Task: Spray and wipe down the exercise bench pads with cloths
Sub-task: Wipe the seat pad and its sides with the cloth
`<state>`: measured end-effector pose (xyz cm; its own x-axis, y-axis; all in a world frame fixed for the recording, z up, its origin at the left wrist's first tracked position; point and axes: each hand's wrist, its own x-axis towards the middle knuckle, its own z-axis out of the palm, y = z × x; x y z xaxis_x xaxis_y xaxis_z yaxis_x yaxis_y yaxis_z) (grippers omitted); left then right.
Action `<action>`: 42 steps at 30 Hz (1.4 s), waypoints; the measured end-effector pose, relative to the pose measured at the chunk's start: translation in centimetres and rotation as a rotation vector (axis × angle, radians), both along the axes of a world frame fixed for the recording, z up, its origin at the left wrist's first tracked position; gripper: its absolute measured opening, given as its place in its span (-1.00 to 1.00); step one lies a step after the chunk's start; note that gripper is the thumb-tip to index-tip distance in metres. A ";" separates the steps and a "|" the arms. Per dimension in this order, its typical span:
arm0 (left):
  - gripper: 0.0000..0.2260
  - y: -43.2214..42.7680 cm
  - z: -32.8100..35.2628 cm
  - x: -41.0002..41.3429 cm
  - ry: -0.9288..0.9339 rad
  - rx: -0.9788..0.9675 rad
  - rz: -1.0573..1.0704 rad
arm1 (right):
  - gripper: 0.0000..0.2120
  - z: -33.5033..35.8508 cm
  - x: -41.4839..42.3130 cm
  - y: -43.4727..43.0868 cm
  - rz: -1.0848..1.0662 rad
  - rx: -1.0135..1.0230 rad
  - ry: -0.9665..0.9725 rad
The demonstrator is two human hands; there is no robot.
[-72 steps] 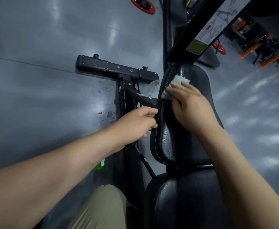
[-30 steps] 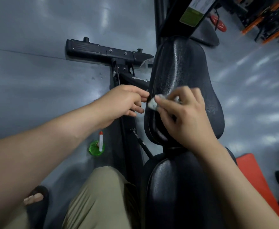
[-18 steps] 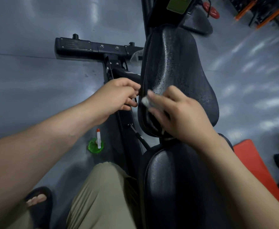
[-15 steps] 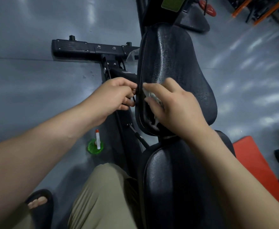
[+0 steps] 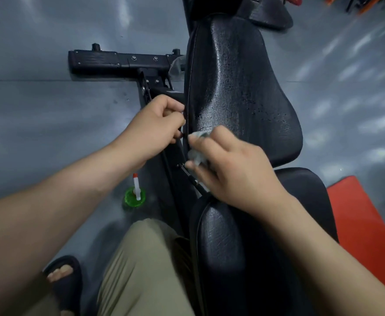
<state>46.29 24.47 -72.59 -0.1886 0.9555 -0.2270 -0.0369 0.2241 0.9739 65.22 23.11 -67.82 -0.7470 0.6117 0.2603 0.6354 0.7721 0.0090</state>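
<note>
Right grip point(image 5: 232, 169) clamps the cloth point(image 5: 199, 135) against the back pad point(image 5: 244, 87) at its left edge; left grip point(image 5: 159, 120) curls round that edge, probably steadying it.

The black grained vinyl-like back pad point(image 5: 239, 87) is glistening wet and glossy — the far-left black metal foot bar point(image 5: 118, 61) is looking matt.
</note>
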 end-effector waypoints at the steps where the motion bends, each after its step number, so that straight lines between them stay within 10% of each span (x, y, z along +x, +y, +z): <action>1: -0.85 0.0 -0.2 0.1 0.027 0.025 0.005 | -0.60 0.0 0.2 -0.3 0.029 -0.014 -0.024; 19: -0.62 -0.3 -0.8 1.0 0.355 0.271 -0.037 | -0.62 -0.7 6.3 2.4 -0.446 -0.021 0.154; 42: -0.62 -0.6 -0.8 0.7 0.393 0.271 -0.066 | -0.68 0.3 2.6 4.7 -0.125 -0.062 0.187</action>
<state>47.02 23.83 -73.42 -0.1469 0.9832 0.1079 0.3512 -0.0501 0.9350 67.78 27.78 -67.51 -0.6067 0.7155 0.3463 0.7121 0.6828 -0.1632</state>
